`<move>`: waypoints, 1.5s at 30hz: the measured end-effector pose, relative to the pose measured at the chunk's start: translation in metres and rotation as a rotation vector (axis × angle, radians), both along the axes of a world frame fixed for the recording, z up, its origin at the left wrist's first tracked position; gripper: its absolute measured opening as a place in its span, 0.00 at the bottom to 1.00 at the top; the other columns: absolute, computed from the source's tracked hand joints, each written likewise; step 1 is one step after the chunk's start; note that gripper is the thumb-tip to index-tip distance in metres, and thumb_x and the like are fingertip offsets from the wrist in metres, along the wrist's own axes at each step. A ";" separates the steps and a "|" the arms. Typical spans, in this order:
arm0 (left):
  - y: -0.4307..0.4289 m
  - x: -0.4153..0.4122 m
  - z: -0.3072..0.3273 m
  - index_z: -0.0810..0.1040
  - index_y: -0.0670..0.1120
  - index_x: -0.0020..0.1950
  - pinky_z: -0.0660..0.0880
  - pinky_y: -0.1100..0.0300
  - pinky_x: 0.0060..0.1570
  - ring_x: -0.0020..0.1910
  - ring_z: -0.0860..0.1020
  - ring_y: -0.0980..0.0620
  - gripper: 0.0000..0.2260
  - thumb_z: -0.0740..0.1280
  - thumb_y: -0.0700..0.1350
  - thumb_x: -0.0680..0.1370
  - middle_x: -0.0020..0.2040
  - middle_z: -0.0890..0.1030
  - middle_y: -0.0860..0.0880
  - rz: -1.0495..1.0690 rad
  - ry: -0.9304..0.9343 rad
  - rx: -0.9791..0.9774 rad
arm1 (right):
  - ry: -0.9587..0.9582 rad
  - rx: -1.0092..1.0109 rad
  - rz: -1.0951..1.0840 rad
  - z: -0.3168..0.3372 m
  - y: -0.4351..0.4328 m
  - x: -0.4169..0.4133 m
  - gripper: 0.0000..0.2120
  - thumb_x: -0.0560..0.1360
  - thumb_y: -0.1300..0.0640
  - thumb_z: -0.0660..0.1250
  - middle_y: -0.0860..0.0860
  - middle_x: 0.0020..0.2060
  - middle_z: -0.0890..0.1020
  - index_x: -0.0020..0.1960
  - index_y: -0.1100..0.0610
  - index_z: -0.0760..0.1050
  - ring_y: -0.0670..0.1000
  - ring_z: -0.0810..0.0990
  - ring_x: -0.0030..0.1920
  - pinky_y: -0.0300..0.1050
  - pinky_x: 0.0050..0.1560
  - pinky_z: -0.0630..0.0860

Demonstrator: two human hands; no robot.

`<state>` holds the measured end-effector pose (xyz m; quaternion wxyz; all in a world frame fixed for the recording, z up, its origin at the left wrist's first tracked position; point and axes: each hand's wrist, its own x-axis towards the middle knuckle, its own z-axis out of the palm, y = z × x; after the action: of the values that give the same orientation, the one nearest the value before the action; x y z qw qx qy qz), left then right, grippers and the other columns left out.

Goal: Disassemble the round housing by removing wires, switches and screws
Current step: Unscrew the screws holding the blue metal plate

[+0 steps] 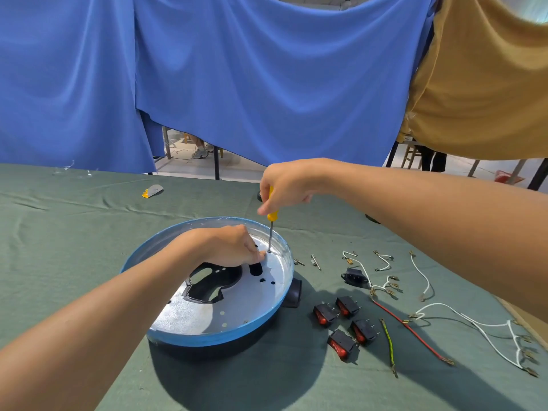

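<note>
Screws seemed the step in hand: the right hand [284, 185] clamped the screwdriver [272, 216], tip on a screw [269, 251] far inside the housing [207, 339], the left hand [234, 247] curled beside it, grip unclear, and steady turning looked next.

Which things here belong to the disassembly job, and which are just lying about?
Job: round housing, screwdriver gripped by right hand, left hand inside the housing, removed switches, wires, black socket, loose screws.
Lying about: grey-and-yellow object, clear scraps, far left.

Green tablecloth [89, 232], blue drape [267, 84], mustard drape [489, 84], small grey-and-yellow object [152, 191]
</note>
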<state>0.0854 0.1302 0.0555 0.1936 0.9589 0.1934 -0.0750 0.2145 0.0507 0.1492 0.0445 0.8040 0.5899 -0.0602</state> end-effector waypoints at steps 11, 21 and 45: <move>0.000 0.000 -0.001 0.75 0.55 0.26 0.72 0.45 0.55 0.42 0.70 0.45 0.24 0.60 0.58 0.81 0.39 0.73 0.46 0.010 0.006 0.006 | 0.007 -0.013 -0.002 0.004 0.000 0.004 0.05 0.74 0.53 0.71 0.54 0.44 0.80 0.43 0.54 0.79 0.52 0.73 0.35 0.39 0.30 0.70; 0.002 0.000 -0.002 0.79 0.54 0.33 0.72 0.44 0.56 0.42 0.70 0.46 0.20 0.59 0.57 0.82 0.41 0.73 0.44 -0.005 0.009 -0.009 | -0.148 -0.013 -0.036 -0.004 -0.005 0.005 0.19 0.78 0.49 0.62 0.51 0.29 0.75 0.32 0.57 0.74 0.52 0.70 0.30 0.40 0.28 0.65; 0.004 0.002 -0.007 0.80 0.54 0.35 0.72 0.44 0.57 0.47 0.74 0.40 0.20 0.59 0.59 0.81 0.43 0.76 0.44 -0.009 -0.006 0.005 | 0.034 -0.009 0.065 -0.003 0.000 -0.002 0.11 0.73 0.49 0.71 0.55 0.41 0.79 0.45 0.57 0.78 0.53 0.73 0.36 0.43 0.34 0.71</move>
<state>0.0871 0.1346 0.0488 0.1913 0.9605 0.1888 -0.0728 0.2127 0.0511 0.1465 0.0401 0.7831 0.6161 -0.0750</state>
